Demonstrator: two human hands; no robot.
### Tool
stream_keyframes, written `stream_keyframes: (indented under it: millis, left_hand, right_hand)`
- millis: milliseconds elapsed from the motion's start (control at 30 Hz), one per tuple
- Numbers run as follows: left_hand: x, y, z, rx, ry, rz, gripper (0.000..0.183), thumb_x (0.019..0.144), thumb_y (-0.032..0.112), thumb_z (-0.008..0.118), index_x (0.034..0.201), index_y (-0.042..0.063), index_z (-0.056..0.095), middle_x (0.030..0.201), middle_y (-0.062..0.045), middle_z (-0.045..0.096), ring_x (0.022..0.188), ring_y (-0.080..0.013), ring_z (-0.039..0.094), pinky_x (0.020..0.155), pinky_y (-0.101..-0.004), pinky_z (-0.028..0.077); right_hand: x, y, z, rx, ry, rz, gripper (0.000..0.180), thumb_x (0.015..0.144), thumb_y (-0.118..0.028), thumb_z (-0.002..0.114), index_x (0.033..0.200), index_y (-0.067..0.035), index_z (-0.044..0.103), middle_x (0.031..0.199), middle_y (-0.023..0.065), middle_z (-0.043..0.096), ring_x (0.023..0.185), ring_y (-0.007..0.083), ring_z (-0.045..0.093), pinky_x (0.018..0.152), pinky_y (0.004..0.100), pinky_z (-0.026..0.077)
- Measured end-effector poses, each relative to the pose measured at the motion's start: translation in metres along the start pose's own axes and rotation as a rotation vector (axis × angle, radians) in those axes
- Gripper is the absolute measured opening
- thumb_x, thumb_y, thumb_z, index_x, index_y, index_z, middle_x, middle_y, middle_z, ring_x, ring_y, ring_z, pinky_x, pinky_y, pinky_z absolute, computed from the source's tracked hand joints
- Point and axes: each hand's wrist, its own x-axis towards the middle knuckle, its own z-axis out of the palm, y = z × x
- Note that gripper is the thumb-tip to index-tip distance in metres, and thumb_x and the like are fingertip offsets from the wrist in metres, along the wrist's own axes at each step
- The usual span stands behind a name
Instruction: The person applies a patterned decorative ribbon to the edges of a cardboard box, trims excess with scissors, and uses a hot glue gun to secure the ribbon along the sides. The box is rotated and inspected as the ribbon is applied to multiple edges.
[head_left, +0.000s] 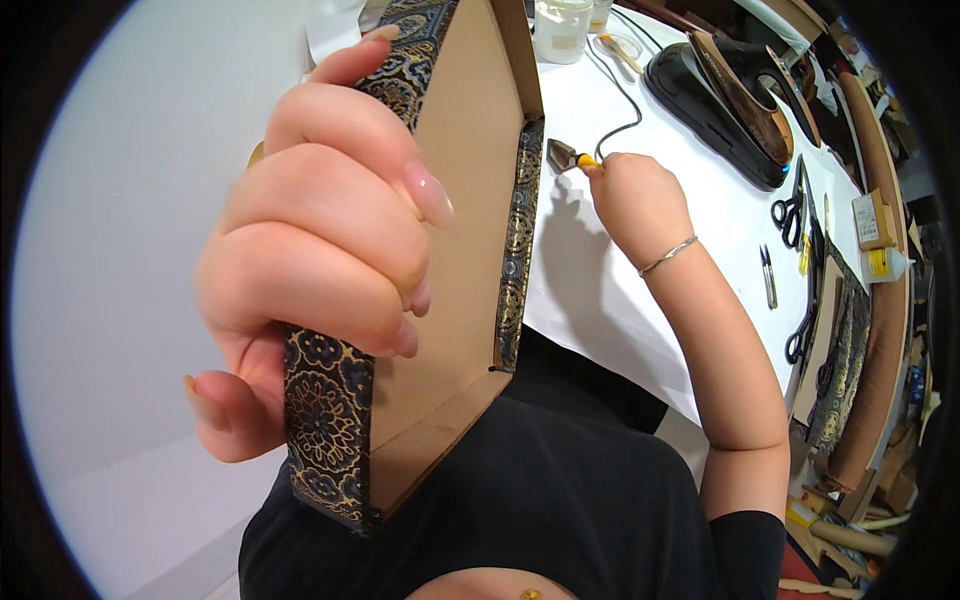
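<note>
Close before me, my left hand (322, 217) grips a shallow cardboard box (465, 187) by its near-left wall. Dark brocade with gold and blue floral patterns covers that wall and the short far-right wall (520, 240). Two other walls and the inner bottom show bare brown cardboard. My fingers curl over the rim; the thumb is outside. Over the white worktable (600, 277), my right hand (641, 199) holds a tool that looks like pliers (562, 156), with a pointed metal head and yellow handle. Most of the handle is hidden in my fist. The pliers are apart from the box.
A steam iron (739, 97) rests on its black base, with a cord nearby. A white tub (562, 30) and a brush (621, 54) on a dish stand at the back. Scissors (787, 217), thread snips (768, 277), brocade strips (844, 360) and a long brown roll (877, 300) lie right.
</note>
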Motion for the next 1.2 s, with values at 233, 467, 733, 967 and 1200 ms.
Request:
stream_keyframes:
  millis: [233, 467, 733, 967, 1200]
  left_hand:
    - [-0.008, 0.002, -0.014, 0.022, -0.037, -0.006, 0.058, 0.105, 0.058, 0.032, 0.082, 0.019, 0.068, 0.088, -0.005, 0.069, 0.113, -0.0301, 0.06, 0.134, -0.0678, 0.013]
    - [-0.002, 0.001, -0.02, 0.022, -0.109, 0.016, 0.057, 0.105, 0.058, 0.033, 0.085, 0.019, 0.069, 0.091, -0.006, 0.069, 0.116, -0.0304, 0.061, 0.135, -0.0677, 0.012]
    - [0.011, -0.019, -0.032, -0.014, -0.295, 0.181, 0.051, 0.104, 0.054, 0.038, 0.09, 0.017, 0.07, 0.096, -0.007, 0.07, 0.119, -0.0322, 0.061, 0.135, -0.0683, 0.013]
    - [0.017, -0.011, -0.02, 0.006, -0.266, 0.142, 0.048, 0.102, 0.052, 0.04, 0.09, 0.017, 0.07, 0.094, -0.007, 0.07, 0.116, -0.0327, 0.062, 0.134, -0.0671, 0.015]
    - [0.017, -0.011, -0.014, -0.009, -0.21, 0.134, 0.051, 0.101, 0.053, 0.037, 0.087, 0.017, 0.069, 0.092, -0.007, 0.07, 0.114, -0.0316, 0.062, 0.135, -0.0653, 0.014]
  right_hand:
    - [-0.007, -0.002, 0.003, 0.081, 0.049, 0.032, 0.037, 0.109, -0.028, 0.065, 0.093, 0.001, 0.081, 0.082, 0.0236, 0.076, 0.076, 0.0414, 0.074, 0.076, 0.0504, 0.061]
    - [-0.014, -0.008, 0.011, -0.018, 0.068, -0.058, 0.04, 0.11, -0.029, 0.064, 0.082, -0.005, 0.078, 0.075, 0.0149, 0.076, 0.069, 0.0345, 0.075, 0.067, 0.0442, 0.06]
    - [-0.017, -0.033, 0.013, -0.187, 0.016, -0.175, 0.016, 0.096, -0.011, 0.071, 0.082, -0.011, 0.078, 0.078, 0.008, 0.077, 0.072, 0.0272, 0.076, 0.065, 0.0393, 0.056]
    - [-0.011, -0.063, 0.016, -0.232, -0.026, -0.181, 0.015, 0.094, -0.01, 0.072, 0.08, -0.011, 0.078, 0.075, 0.0073, 0.076, 0.071, 0.0264, 0.076, 0.062, 0.0383, 0.058]
    - [-0.015, -0.06, 0.016, -0.22, 0.009, -0.136, 0.011, 0.08, -0.005, 0.081, 0.077, -0.014, 0.077, 0.075, 0.0034, 0.075, 0.071, 0.0248, 0.075, 0.067, 0.0382, 0.052]
